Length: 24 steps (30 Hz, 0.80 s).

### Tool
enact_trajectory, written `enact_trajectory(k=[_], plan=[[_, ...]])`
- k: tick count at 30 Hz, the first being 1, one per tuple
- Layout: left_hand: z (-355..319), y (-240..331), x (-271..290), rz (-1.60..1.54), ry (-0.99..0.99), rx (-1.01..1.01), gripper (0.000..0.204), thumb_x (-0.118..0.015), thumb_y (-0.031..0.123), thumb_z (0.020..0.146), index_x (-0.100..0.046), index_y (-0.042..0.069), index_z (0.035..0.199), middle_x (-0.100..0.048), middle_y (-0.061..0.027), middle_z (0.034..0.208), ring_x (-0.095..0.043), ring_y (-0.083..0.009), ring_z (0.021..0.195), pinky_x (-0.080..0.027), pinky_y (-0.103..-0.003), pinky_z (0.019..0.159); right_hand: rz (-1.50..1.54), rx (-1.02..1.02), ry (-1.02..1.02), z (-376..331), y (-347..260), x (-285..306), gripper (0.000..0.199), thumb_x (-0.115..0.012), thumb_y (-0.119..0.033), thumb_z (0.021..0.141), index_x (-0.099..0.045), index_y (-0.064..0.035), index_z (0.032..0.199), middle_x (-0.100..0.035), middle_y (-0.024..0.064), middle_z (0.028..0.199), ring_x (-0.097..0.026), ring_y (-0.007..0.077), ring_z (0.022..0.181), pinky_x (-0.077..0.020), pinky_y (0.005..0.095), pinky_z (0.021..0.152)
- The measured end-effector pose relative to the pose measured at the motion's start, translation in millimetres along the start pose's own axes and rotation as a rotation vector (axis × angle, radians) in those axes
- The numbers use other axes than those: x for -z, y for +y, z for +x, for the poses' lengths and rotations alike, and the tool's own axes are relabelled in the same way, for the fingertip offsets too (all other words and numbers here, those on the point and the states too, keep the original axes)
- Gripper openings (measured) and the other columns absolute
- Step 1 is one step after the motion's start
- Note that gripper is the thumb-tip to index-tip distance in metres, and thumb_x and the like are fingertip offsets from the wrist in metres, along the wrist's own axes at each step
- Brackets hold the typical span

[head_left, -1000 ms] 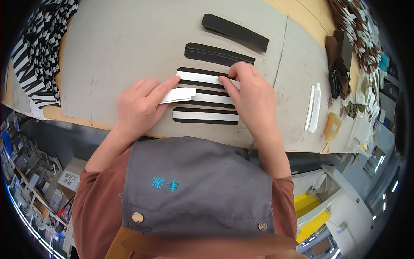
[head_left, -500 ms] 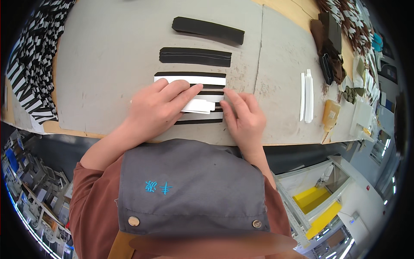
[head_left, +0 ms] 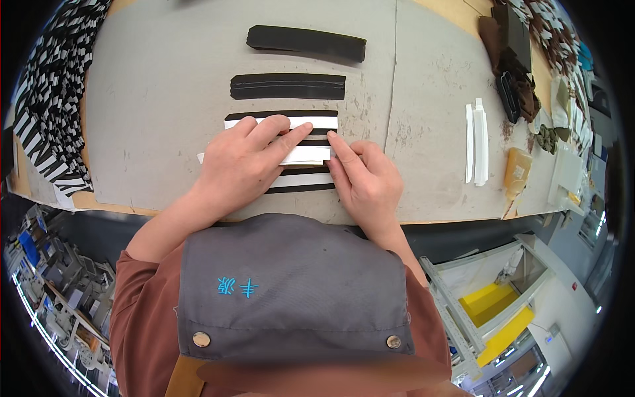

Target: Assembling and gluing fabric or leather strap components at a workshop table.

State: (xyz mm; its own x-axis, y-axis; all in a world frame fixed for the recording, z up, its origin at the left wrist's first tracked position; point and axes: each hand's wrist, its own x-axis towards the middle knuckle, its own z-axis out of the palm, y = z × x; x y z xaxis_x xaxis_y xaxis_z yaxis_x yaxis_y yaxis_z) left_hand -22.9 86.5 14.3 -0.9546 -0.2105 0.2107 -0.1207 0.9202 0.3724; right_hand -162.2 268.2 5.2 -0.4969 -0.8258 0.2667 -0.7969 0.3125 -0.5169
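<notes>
My left hand point(head_left: 239, 157) is closed over a small stack of white strips point(head_left: 305, 154), with its index finger stretched across a black strip with a white band point(head_left: 323, 123). The stack lies over the middle of three such strips and hides most of it. At the right end of the stack, my right hand point(head_left: 368, 184) pinches with thumb and index finger at the white strips' ends. Closest to me lies another black strip with a white band point(head_left: 307, 180), partly under my left hand. Farther off are a black strip with a lengthwise seam point(head_left: 288, 87) and a plain black stack point(head_left: 305, 44).
White strips point(head_left: 481, 142) lie at the right, beside a yellowish bottle point(head_left: 516, 167). Dark brown cloth pieces point(head_left: 509, 66) sit at the far right edge. A big heap of black-and-white strips point(head_left: 56, 86) fills the left side. A seam crosses the grey tabletop point(head_left: 430, 99).
The white stack has shifted slightly away from me, onto the middle black strip. My right thumb and index finger have come in against its right end. The whole view has shifted slightly.
</notes>
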Motion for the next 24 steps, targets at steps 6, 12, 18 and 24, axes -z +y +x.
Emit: enact_trajectory(k=[6,12,18,24], plan=[[2.6,0.7,2.5,-0.008,0.001,0.016,0.069,-0.076,0.0,0.06,-0.072,0.02,0.127,-0.06,0.0041,0.104,-0.058,-0.0158,0.079,-0.049,-0.031,0.061,-0.023,0.011,-0.006,1.2,-1.6,-0.2,0.041,-0.081,-0.013,0.08,-0.076,-0.0126,0.12,-0.062,-0.0003,0.086,-0.061,0.0173,0.068,-0.0468,0.0323,0.057],[2.9,4.0,7.7,-0.011,-0.043,0.059,0.068,-0.076,0.0,0.062,-0.072,0.02,0.127,-0.06,0.0041,0.103,-0.058,-0.0163,0.078,-0.051,-0.032,0.062,-0.028,-0.016,-0.046,2.8,-3.4,-2.4,0.056,-0.084,-0.016,0.078,-0.07,-0.0137,0.132,-0.061,0.0008,0.086,-0.06,0.0191,0.069,-0.0476,0.0333,0.059],[-24.8,-10.8,9.9,0.044,0.027,0.111,0.068,-0.076,-0.001,0.065,-0.071,0.019,0.129,-0.061,0.0023,0.104,-0.06,-0.0167,0.081,-0.052,-0.032,0.065,-0.138,-0.025,-0.069,0.0,-2.8,-3.2,0.056,-0.084,-0.024,0.081,-0.069,-0.0128,0.133,-0.06,0.0005,0.086,-0.058,0.017,0.068,-0.0464,0.0326,0.056],[-63.5,-36.6,36.8,0.011,0.1,0.283,0.061,-0.075,-0.002,0.067,-0.074,0.016,0.125,-0.065,-0.0032,0.106,-0.065,-0.0185,0.081,-0.053,-0.031,0.065,-0.116,-0.025,0.007,0.6,-3.4,-3.6,0.06,-0.085,-0.026,0.08,-0.067,-0.0117,0.136,-0.062,0.0021,0.088,-0.059,0.0174,0.07,-0.0458,0.0304,0.056]])
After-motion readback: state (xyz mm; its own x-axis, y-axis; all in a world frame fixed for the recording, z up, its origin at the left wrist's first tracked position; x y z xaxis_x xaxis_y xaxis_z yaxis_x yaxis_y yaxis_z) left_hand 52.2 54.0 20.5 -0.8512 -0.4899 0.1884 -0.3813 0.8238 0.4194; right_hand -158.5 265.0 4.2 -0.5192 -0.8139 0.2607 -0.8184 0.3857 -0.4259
